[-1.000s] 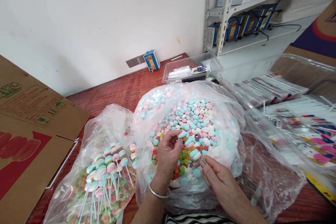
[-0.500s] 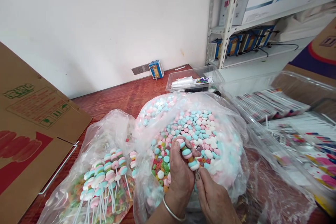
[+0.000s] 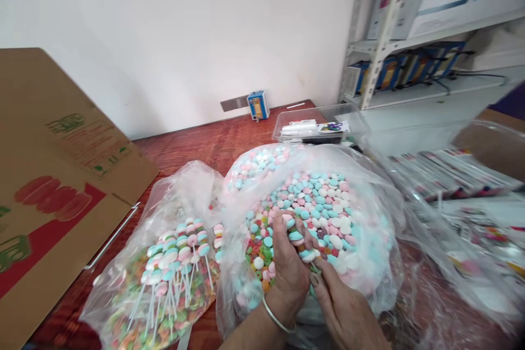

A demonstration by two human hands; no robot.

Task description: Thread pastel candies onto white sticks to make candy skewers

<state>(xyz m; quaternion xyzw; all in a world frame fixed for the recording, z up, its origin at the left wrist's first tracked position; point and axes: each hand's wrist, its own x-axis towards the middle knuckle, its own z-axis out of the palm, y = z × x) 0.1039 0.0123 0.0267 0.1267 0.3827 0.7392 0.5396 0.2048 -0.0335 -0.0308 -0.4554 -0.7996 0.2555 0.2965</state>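
Hands first: left hand point(image 3: 289, 268), silver bangle at the wrist, curled shut around a short skewer of stacked blue, pink and white candy discs point(image 3: 301, 243); right hand point(image 3: 342, 306) just below and touching it, fingertips pinched at the skewer's lower end, where the stick itself is hidden. Skewer's long axis runs from upper left down to lower right, rising out of the left fist, so the left hand carries it and the right meets it from beneath. Both sit over the near rim of a large clear crinkled plastic bag of loose pastel candy discs point(image 3: 324, 208), smooth, matte and lens-shaped. Beside it to the left, touching, a smaller clear plastic bag of finished candy skewers on white sticks point(image 3: 172, 268). Underneath, a reddish wood-grain desk point(image 3: 197, 145). At far left, a flat brown corrugated cardboard carton point(image 3: 61, 175).
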